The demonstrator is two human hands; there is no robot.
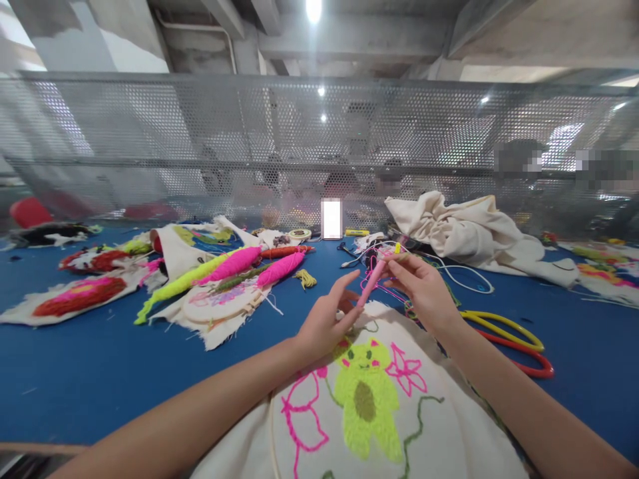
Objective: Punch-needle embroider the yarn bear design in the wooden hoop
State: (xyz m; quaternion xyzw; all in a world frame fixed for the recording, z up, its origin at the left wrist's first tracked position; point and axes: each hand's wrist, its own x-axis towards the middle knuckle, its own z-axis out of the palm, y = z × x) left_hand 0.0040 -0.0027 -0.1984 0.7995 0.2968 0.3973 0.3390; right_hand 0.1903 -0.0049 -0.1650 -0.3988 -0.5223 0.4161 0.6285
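My right hand point(424, 287) is closed round the upper end of a pink punch needle point(375, 274), held slanting above the table. My left hand point(327, 324) pinches at the needle's lower tip, index finger stretched out, other fingers curled. Thin pink yarn point(387, 291) loops below the needle. Under both hands lies an embroidery hoop point(273, 432) with white cloth point(449, 426), stitched with a neon-yellow creature point(367, 392), pink flowers point(405, 372) and green stems.
On the blue table point(100, 372) lie skeins of pink and yellow yarn point(224, 266), another hooped cloth point(219, 305), finished pieces at left point(74, 296), a heap of cream fabric point(469, 233), yellow and red hoops point(519, 346). A perforated metal screen point(200, 146) closes the far edge.
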